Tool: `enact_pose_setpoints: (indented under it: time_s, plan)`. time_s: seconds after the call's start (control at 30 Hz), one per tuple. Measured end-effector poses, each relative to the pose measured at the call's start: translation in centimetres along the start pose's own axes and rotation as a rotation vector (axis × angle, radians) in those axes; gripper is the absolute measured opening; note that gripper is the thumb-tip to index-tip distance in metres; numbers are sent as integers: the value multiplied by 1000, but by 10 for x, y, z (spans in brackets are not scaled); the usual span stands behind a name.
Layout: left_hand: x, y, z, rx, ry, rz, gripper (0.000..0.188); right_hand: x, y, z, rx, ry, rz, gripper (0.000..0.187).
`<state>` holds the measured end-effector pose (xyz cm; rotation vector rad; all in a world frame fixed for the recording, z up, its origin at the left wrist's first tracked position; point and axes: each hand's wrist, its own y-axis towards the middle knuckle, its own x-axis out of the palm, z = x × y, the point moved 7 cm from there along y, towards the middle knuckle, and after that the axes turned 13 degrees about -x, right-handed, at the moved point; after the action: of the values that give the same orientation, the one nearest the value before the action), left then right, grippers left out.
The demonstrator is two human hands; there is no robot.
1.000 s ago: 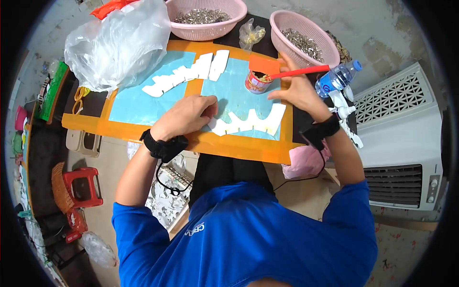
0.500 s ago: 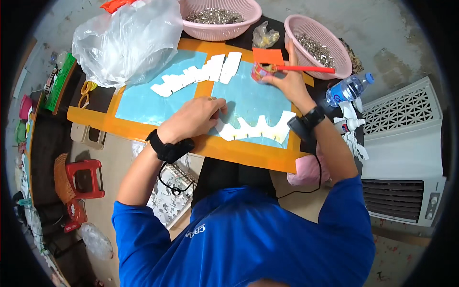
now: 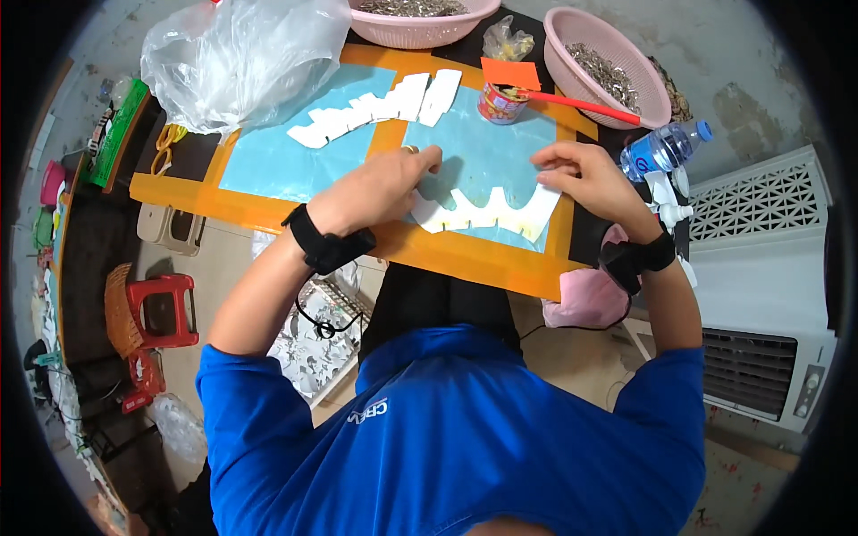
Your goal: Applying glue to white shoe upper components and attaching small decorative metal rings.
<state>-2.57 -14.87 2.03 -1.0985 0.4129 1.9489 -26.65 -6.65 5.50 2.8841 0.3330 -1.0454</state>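
Note:
My left hand rests on the blue sheet with its fingers curled at the left end of a row of white notched pieces. What its fingers hold, if anything, is hidden. Yellowish smears mark these pieces along their lower part. My right hand is at the row's right end, thumb by the upper corner of the last piece, with a gap between thumb and fingers. A small patterned tub stands beyond it, with a red stick and an orange card across its top.
More white pieces lie overlapped farther back. A clear plastic bag covers the far left. Pink baskets of small metal parts stand at the back. A water bottle lies right; yellow-handled scissors lie left.
My right hand has let go of the tub, leaving it on the table, and has come nearer to the right end of the white row. My left hand has stayed at the left end.

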Motion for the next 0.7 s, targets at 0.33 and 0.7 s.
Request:
enact_pose_setpoints:
  time_s: [0.33,0.7]
  plan:
    - [-26,-25,19,50,-229,205,43,81,80,-60,-272,-55,-321,32]
    - [-73,-30,2,188,-1035,324,32,13,59,-123,-298,196,-38,18]
